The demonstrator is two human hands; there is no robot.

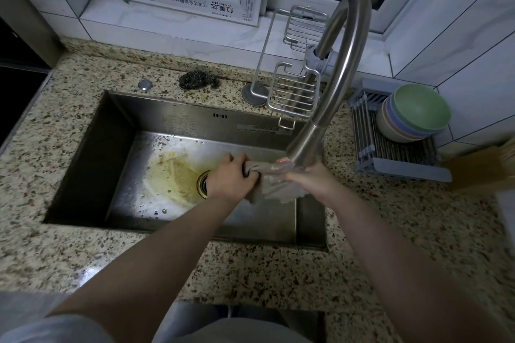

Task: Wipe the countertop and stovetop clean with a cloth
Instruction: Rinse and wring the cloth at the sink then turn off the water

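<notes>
Two hands, mine, over the sink [92,153]: left hand [230,177] and right hand [308,179] each grip an end of the cloth [267,175], stretched left-to-right beneath the faucet [338,69], which partly hides it. Bowls [412,114] stand right.

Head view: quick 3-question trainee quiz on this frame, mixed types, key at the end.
1. True or false: both hands grip the cloth over the sink.
2. Where does the steel scrubber lie?
A. in the sink
B. on the countertop behind the sink
C. in the wire rack
3. Fill in: the stacked bowls sit on a grey ____ to the right of the tap.

Key:
1. True: the left hand and right hand each hold an end, under the spout.
2. B
3. drying rack
</notes>
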